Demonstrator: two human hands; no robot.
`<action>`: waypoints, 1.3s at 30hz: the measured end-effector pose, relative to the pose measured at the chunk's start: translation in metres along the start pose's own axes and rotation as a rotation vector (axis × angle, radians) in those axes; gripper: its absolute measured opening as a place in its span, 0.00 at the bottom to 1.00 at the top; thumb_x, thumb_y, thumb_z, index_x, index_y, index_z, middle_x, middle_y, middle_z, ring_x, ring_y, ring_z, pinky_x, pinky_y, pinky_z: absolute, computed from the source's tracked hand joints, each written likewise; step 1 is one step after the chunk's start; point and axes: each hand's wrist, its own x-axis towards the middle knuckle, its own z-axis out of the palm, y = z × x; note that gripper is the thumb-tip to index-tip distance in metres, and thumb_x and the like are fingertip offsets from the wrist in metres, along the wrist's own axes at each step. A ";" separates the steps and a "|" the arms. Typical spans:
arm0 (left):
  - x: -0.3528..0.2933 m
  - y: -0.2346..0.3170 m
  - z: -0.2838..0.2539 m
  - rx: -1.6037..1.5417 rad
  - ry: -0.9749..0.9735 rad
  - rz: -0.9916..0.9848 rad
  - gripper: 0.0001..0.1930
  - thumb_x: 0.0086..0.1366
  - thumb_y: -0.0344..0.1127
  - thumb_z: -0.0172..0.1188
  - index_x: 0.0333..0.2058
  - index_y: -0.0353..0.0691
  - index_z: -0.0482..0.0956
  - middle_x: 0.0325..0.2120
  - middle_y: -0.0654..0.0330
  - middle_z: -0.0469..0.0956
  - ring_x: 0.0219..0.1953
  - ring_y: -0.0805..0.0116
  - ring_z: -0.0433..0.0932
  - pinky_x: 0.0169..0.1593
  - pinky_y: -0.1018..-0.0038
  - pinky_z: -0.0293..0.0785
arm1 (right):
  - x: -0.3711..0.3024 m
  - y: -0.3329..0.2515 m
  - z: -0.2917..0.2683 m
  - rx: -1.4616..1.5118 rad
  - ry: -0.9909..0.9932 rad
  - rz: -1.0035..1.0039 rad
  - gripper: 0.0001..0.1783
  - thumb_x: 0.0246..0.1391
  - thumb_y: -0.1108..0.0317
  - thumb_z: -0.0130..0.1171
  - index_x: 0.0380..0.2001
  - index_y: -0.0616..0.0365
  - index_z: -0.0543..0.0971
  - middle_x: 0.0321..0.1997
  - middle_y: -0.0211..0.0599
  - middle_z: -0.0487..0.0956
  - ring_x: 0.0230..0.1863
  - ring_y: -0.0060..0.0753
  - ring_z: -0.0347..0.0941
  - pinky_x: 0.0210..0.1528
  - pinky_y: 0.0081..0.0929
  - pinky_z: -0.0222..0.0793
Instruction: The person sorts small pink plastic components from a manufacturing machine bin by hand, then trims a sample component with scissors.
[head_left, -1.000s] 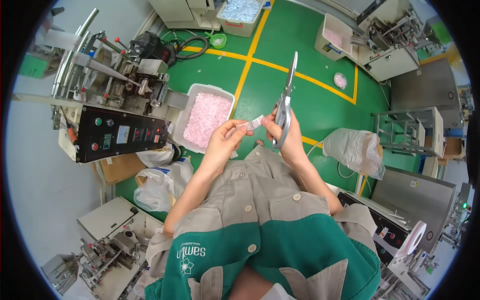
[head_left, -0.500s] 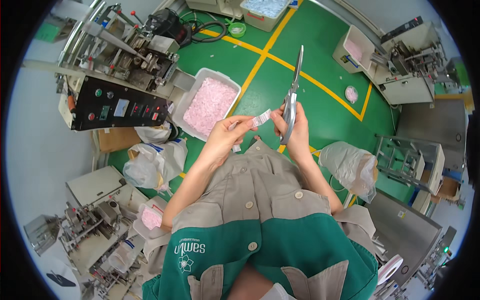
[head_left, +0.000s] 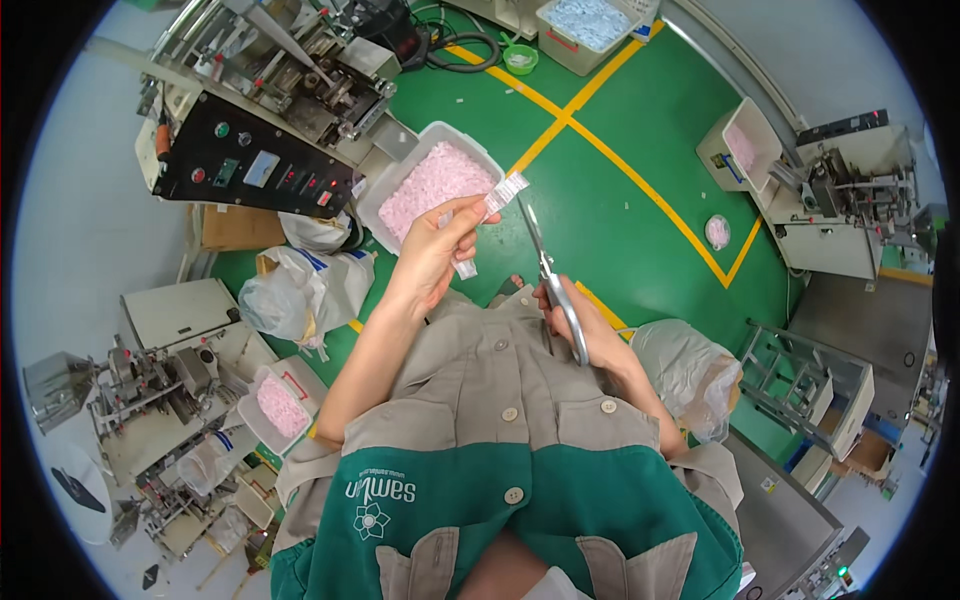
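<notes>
My left hand (head_left: 432, 250) pinches a short strip of small white printed packets (head_left: 506, 196). One end sticks up past the thumb and forefinger, and the other end hangs below the fingers. A pair of metal scissors (head_left: 548, 272) is in my right hand (head_left: 592, 332), its blades pointing up and away from me. The blade tips are just right of the strip's upper end, apart from it. Whether the blades are parted is hard to make out. Behind my left hand is a pale plastic bin (head_left: 374, 212) full of pink packets (head_left: 435, 185).
A machine with a black control panel (head_left: 250, 165) stands at the left, above a bag-covered bundle (head_left: 290, 290). At the far side are a bin of blue pieces (head_left: 585, 25) and a small green basket (head_left: 520, 60). Another machine (head_left: 840, 170) and a plastic bag (head_left: 685, 370) are on the right.
My right hand has lowered the scissors toward me, away from my left hand. The left hand has raised the strip's end, and my right fingers no longer touch it. The view has shifted slightly.
</notes>
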 end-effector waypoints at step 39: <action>-0.080 0.320 -0.297 0.252 0.411 0.592 0.11 0.59 0.33 0.64 0.36 0.31 0.80 0.25 0.68 0.77 0.18 0.86 0.55 0.20 0.84 0.50 | 0.322 -0.260 0.262 -0.125 -0.483 -0.288 0.27 0.58 0.40 0.56 0.27 0.55 0.72 0.12 0.20 0.63 0.11 0.14 0.59 0.13 0.17 0.54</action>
